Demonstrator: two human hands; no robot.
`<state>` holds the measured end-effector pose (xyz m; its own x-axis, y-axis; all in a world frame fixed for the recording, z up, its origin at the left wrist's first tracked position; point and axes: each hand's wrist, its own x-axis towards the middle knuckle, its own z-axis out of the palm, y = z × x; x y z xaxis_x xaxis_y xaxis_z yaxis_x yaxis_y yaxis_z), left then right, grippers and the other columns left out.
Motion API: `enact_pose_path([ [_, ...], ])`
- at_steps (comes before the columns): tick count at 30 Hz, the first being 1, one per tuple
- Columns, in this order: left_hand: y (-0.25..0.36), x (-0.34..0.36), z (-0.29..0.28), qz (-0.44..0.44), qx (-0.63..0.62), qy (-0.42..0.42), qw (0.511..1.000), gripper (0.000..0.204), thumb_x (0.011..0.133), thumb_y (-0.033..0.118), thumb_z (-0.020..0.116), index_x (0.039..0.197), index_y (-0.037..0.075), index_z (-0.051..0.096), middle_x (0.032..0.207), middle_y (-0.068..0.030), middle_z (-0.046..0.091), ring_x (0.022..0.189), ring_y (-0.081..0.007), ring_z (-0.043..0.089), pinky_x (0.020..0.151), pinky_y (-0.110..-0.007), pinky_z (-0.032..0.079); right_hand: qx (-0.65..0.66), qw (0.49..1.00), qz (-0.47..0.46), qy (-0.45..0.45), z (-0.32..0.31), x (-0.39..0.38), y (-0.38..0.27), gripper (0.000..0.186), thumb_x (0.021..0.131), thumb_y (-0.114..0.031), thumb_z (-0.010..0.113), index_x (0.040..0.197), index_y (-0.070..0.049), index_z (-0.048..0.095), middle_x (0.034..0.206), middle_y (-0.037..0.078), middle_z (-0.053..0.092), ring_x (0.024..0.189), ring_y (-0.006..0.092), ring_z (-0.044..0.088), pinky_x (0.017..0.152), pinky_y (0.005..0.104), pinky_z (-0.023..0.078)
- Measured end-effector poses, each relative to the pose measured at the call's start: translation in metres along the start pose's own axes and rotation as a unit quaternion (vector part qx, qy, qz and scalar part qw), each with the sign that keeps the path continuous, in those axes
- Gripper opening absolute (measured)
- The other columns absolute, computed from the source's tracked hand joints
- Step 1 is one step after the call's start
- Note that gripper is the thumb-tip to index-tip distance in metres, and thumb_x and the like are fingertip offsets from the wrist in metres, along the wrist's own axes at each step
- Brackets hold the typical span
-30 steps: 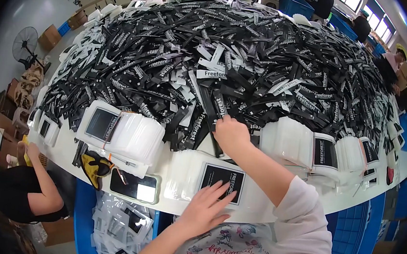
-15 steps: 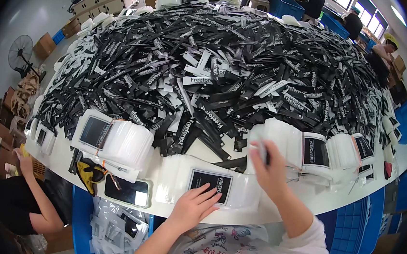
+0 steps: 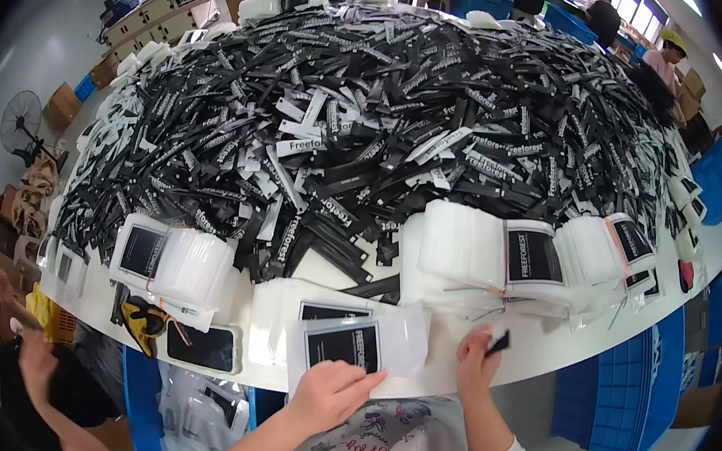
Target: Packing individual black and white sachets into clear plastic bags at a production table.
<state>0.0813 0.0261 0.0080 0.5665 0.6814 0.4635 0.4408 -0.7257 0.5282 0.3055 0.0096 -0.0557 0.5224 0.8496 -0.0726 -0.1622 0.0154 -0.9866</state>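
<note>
My left hand (image 3: 331,392) rests on a clear plastic pouch (image 3: 359,346) with a black card inside, lying at the near edge of the white table (image 3: 539,353). My right hand (image 3: 478,360) is just right of the pouch, pinching a small black and white strip (image 3: 498,341) between its fingers. A second pouch (image 3: 285,313) lies under the first one. A huge heap of black and white strips (image 3: 387,125) covers the table beyond.
Bundles of white pouches (image 3: 495,259) stand to the right, another bundle (image 3: 173,261) to the left. A dark phone (image 3: 200,347) and yellow-black scissors (image 3: 142,320) lie at the left edge. Another person (image 3: 22,368) sits lower left. Blue crates (image 3: 629,395) stand below the table.
My right hand came back from the heap, past the right bundles, down to the table edge beside the pouch, now with a strip in it. The left hand stayed on the pouch.
</note>
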Motion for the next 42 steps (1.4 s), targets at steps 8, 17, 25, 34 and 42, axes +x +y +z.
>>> enact_pose_path([
  [8,0.014,-0.014,0.020,0.088,0.007,-0.063,0.994,0.032,0.064,0.010,0.062,0.096,0.007,0.062,0.083,-0.0012,0.055,0.074,-0.0142,0.052,0.062,-0.025,0.038,-0.165,0.970,0.065,-0.167,0.015,-0.043,-0.043,0.020,0.076,-0.014,0.064,0.069,-0.005,0.047,0.062,0.000,0.051,0.051,0.0068,0.048,0.046,0.0213,0.038],
  [17,0.011,-0.007,0.016,-0.034,-0.036,-0.011,0.999,0.079,0.055,0.031,0.073,0.121,0.012,0.036,0.128,-0.0205,0.032,0.112,-0.0396,0.033,0.090,-0.050,0.029,-0.249,0.897,-0.163,-0.327,0.025,-0.056,-0.057,0.030,0.072,-0.007,0.066,0.099,-0.003,0.055,0.072,0.007,0.060,0.058,0.0105,0.055,0.054,0.0241,0.045],
  [25,0.010,-0.006,0.019,0.025,-0.074,0.103,0.992,0.085,0.054,0.021,0.074,0.126,0.007,0.031,0.125,-0.0229,0.036,0.096,-0.0388,0.047,0.073,-0.045,0.040,-0.076,0.943,-0.083,-0.315,0.041,-0.072,-0.059,0.018,0.070,-0.005,0.068,0.084,0.001,0.058,0.073,0.012,0.058,0.059,0.0129,0.054,0.051,0.0232,0.041],
  [34,0.007,-0.025,0.000,-0.021,-0.125,0.020,0.992,0.068,0.058,0.016,0.073,0.118,0.002,0.044,0.107,-0.0154,0.053,0.083,-0.0291,0.055,0.070,-0.035,0.044,-0.091,0.875,-0.070,-0.470,0.038,-0.048,-0.074,0.018,0.069,-0.011,0.069,0.083,-0.005,0.061,0.065,0.005,0.059,0.054,0.0152,0.054,0.050,0.0269,0.042],
  [42,0.012,-0.019,-0.008,-0.033,-0.110,-0.018,0.993,0.066,0.056,0.013,0.070,0.116,-0.002,0.046,0.107,-0.0150,0.050,0.090,-0.0277,0.050,0.074,-0.034,0.040,-0.116,0.913,-0.149,-0.361,0.028,-0.040,-0.057,0.019,0.070,-0.015,0.069,0.074,-0.006,0.054,0.059,0.004,0.052,0.049,0.0141,0.046,0.047,0.0274,0.040],
])
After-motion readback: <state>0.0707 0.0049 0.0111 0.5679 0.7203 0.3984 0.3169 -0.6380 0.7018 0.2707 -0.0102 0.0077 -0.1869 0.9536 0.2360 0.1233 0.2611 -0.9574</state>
